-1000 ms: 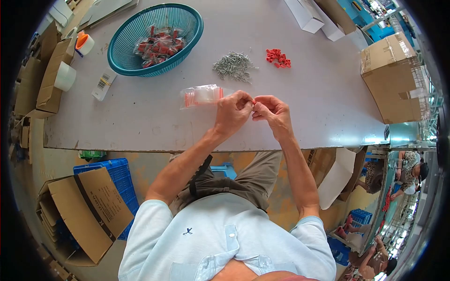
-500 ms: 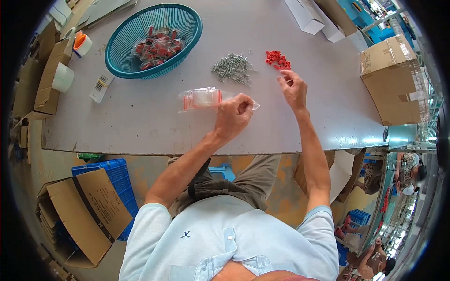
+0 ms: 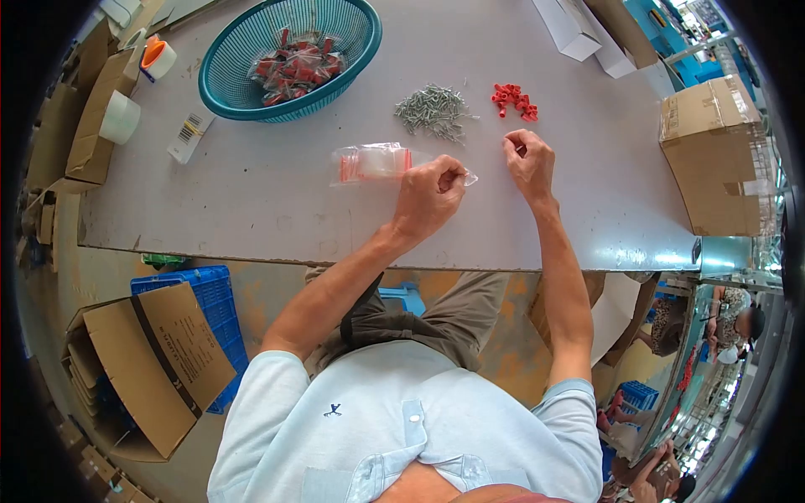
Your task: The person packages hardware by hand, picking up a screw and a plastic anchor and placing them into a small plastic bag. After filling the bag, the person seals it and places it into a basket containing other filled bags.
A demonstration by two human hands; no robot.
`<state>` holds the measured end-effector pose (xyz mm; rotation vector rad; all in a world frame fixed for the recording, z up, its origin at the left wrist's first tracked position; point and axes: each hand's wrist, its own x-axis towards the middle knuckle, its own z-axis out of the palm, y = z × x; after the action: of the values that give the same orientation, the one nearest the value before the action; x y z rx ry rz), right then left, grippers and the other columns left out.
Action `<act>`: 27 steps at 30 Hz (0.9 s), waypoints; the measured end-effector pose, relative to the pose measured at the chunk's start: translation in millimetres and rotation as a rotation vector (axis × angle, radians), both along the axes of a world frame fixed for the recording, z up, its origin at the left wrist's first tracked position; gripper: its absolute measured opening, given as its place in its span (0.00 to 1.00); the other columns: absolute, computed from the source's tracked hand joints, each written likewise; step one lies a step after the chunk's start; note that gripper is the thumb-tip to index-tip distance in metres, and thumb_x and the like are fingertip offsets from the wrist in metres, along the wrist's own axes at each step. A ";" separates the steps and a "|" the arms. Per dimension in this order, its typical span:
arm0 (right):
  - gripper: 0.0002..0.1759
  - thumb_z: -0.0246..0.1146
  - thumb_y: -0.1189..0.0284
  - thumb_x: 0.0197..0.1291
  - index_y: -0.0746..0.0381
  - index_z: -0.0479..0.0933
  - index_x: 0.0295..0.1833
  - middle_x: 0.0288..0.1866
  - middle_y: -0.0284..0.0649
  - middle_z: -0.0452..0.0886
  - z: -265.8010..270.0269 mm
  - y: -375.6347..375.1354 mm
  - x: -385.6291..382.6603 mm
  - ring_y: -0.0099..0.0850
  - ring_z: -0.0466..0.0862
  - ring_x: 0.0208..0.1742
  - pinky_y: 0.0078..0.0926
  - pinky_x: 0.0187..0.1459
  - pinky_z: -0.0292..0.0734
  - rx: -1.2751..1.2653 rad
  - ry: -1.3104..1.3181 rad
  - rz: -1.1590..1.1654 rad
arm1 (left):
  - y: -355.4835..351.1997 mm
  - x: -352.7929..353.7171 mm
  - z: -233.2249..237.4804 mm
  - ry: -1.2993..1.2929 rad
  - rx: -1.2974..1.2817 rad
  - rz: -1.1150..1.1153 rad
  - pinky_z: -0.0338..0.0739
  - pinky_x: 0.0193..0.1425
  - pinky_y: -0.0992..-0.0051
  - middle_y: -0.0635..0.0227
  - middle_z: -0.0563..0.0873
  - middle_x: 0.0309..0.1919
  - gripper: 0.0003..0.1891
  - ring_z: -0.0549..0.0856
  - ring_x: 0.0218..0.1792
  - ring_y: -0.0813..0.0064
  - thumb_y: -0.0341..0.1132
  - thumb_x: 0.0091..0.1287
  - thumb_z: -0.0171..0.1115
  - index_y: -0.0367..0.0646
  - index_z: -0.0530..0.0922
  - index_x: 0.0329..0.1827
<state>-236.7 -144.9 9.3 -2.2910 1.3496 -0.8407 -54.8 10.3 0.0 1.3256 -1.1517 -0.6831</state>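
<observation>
My left hand (image 3: 429,199) is closed in a pinch on a small clear plastic bag (image 3: 471,178), whose corner sticks out past the fingers. Beside it, under and left of the hand, lies a stack of clear zip bags (image 3: 375,163) with red strips. My right hand (image 3: 531,165) has its fingertips pressed together just below a small pile of red plastic pieces (image 3: 514,101); whatever is between them is hidden. A heap of silver screws (image 3: 432,111) lies between and beyond my hands.
A teal basket (image 3: 220,94) holding bagged red parts stands at the back left. Tape rolls (image 3: 120,117) and a barcode label (image 3: 189,137) lie at the left. A cardboard box (image 3: 713,159) sits at the right edge, white boxes (image 3: 570,29) at the back. Other people are at the far right.
My right hand has drawn back from the red pieces toward me, and its fingers have closed together. My left hand keeps its pinch on the bag. The camera view has shifted slightly.
</observation>
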 end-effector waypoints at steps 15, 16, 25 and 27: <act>0.14 0.74 0.62 0.64 0.64 0.87 0.41 0.31 0.42 0.89 2.3 -59.6 31.4 0.39 0.90 0.34 0.39 0.42 0.84 -0.108 0.327 -0.105 | -3.0 -1.7 -3.4 -0.012 -0.032 0.003 0.80 0.34 0.82 0.72 0.90 0.27 0.04 0.84 0.28 0.89 0.24 0.69 0.70 0.35 0.87 0.44; 0.14 0.74 0.62 0.64 0.64 0.87 0.41 0.31 0.42 0.89 3.6 -55.2 30.3 0.39 0.90 0.34 0.39 0.42 0.84 -0.107 0.331 -0.101 | -2.8 -1.7 -3.4 -0.003 -0.042 0.006 0.80 0.34 0.82 0.72 0.90 0.27 0.04 0.84 0.28 0.89 0.24 0.69 0.70 0.35 0.87 0.44; 0.06 0.72 0.77 0.66 0.69 0.85 0.44 0.34 0.39 0.89 40.6 86.8 1.8 0.24 0.90 0.35 0.25 0.37 0.89 0.556 -0.566 0.035 | -1.9 -1.7 -4.8 -0.042 -0.047 0.022 0.83 0.36 0.78 0.66 0.92 0.30 0.05 0.88 0.30 0.85 0.24 0.68 0.70 0.35 0.87 0.44; 0.07 0.72 0.80 0.66 0.71 0.83 0.47 0.38 0.41 0.89 39.9 104.3 -0.1 0.25 0.90 0.35 0.25 0.39 0.92 0.620 -0.639 0.075 | -0.9 -1.3 -3.8 -0.046 -0.036 0.010 0.84 0.36 0.78 0.65 0.92 0.31 0.05 0.88 0.30 0.84 0.24 0.68 0.70 0.35 0.87 0.44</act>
<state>-236.7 -40.6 49.2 -1.4208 1.0257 -0.8688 -56.0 9.4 -3.8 1.3217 -1.1882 -0.6252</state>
